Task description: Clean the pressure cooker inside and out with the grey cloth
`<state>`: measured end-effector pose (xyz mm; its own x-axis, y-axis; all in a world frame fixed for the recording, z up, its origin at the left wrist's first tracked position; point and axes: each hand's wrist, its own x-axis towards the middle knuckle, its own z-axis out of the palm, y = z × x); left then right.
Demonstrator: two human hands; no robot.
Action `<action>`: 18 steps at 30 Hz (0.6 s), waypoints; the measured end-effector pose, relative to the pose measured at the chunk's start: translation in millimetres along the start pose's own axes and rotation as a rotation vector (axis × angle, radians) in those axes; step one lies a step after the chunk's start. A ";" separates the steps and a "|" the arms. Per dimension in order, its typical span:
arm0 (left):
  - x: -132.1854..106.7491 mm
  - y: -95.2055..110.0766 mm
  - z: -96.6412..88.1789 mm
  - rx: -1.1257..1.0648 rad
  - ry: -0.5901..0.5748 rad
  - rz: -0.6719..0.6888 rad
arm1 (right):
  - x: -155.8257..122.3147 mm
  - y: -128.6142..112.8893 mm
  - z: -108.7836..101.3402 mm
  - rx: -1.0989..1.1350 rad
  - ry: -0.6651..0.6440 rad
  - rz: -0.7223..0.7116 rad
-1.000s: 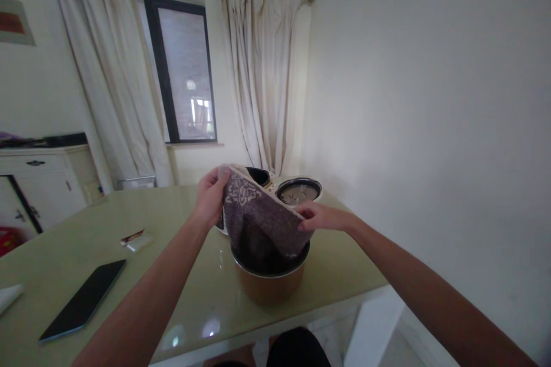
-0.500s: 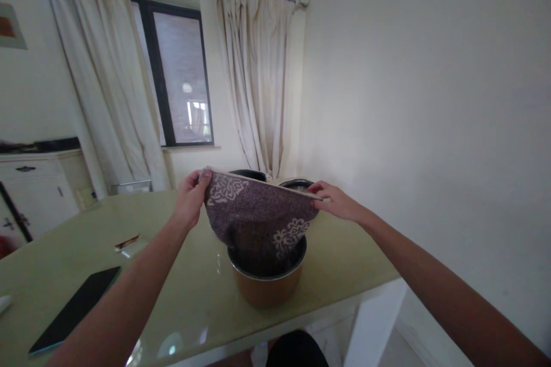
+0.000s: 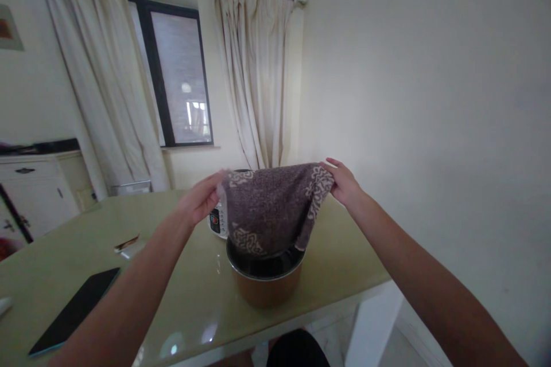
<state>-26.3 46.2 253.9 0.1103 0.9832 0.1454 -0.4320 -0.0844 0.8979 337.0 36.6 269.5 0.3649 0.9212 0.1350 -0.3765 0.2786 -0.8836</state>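
Observation:
A purple-grey towel (image 3: 275, 206) with pale scroll patterns hangs spread between my two hands. My left hand (image 3: 202, 198) is closed on its upper left corner, and my right hand (image 3: 342, 179) pinches the upper right corner. Just beneath the cloth stands a round pot (image 3: 267, 289), copper-coloured outside and dark inside; the towel's lower edge hangs at its opening, and I cannot tell whether they touch. Behind the towel, mostly hidden, is a white rice cooker (image 3: 217, 221) with a dark control panel.
The pot stands near the front edge of the pale green glossy table (image 3: 181, 281). A flat black tablet-like slab (image 3: 77, 309) lies at the left, with a small brown-and-white item (image 3: 126, 243) beyond it. A white wall (image 3: 430, 126) rises at the right.
The towel has turned and now hangs broader and flatter, its lower part raised out of the pot. My right hand has moved up and slightly right; my left hand has shifted a little right.

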 end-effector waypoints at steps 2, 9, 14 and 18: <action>-10.1 -9.1 -0.9 0.104 -0.039 -0.018 | -0.4 1.7 4.9 0.091 0.015 -0.025; -17.9 -28.8 -15.5 0.577 0.035 0.280 | -24.4 10.0 -11.6 -0.315 -0.444 -0.212; -12.5 -29.2 -17.5 0.514 0.227 0.191 | -5.7 13.9 -27.2 -0.696 -0.295 -0.317; -12.4 -30.4 -6.0 0.295 0.385 0.148 | 5.9 12.5 -22.0 -0.933 -0.164 -0.287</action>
<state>-19.9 37.6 222.2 -0.2950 0.9409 0.1663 -0.1403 -0.2148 0.9665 353.2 39.6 249.4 0.1886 0.8982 0.3971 0.5555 0.2359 -0.7974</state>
